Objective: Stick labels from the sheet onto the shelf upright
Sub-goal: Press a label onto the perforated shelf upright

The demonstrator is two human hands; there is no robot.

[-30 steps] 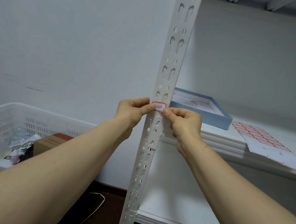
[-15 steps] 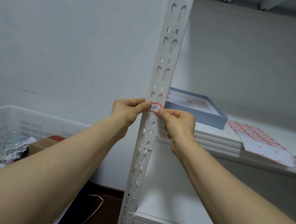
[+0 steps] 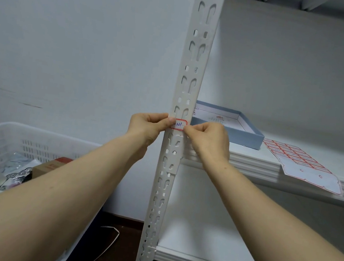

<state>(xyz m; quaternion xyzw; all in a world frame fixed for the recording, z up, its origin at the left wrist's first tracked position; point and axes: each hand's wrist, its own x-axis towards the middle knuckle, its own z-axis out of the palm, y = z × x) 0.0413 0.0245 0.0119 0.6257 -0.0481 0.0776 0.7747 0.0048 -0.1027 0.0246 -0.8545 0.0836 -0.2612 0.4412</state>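
2 hands hold label across shelf upright.
Red-bordered, handwritten "101", just above shelf level; left hand pinches its left end, right hand pinches its right end. The label sheet lies on the shelf, right.

We cannot see either end of the label: one lies under the thumb of the left hand, the other under fingertips of the right hand. The upright runs out of view at top and bottom. Print on the sheet is too small for us to read. The upright hides one corner of the box, and the crate is cut off at the left edge.
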